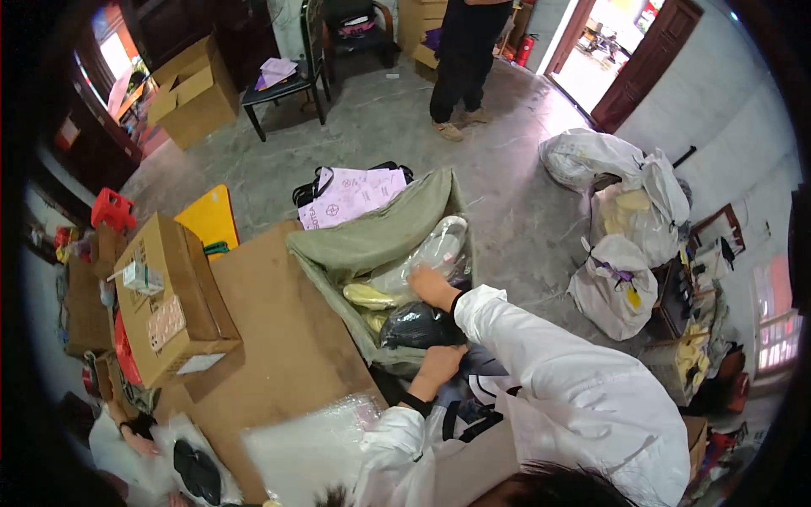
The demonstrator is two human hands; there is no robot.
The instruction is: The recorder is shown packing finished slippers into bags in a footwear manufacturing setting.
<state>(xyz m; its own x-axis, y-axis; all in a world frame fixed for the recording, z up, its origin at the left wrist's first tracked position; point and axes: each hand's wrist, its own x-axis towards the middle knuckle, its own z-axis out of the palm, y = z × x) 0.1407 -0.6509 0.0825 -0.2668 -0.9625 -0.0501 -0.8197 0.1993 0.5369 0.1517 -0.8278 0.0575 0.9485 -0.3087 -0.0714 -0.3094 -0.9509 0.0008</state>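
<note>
An olive-green sack (380, 232) stands open on the floor beside a cardboard-covered table (270, 338). It holds clear plastic packages (431, 249), yellow packed items (372, 296) and a black plastic-wrapped bundle (414, 325). My left hand (439, 363), in a white sleeve with a black cuff, curls its fingers over the near edge of the black bundle. My right hand (431, 287) reaches deeper into the sack next to the clear packages. Its fingers are hidden among them.
On the table are an open cardboard box (169, 296) and a sheet of bubble wrap (312, 439). Another person's hand (135, 438) rests on a white bag at lower left. Pink papers (351, 194) lie behind the sack. White sacks (617, 283) stand right. A person (465, 59) stands far back.
</note>
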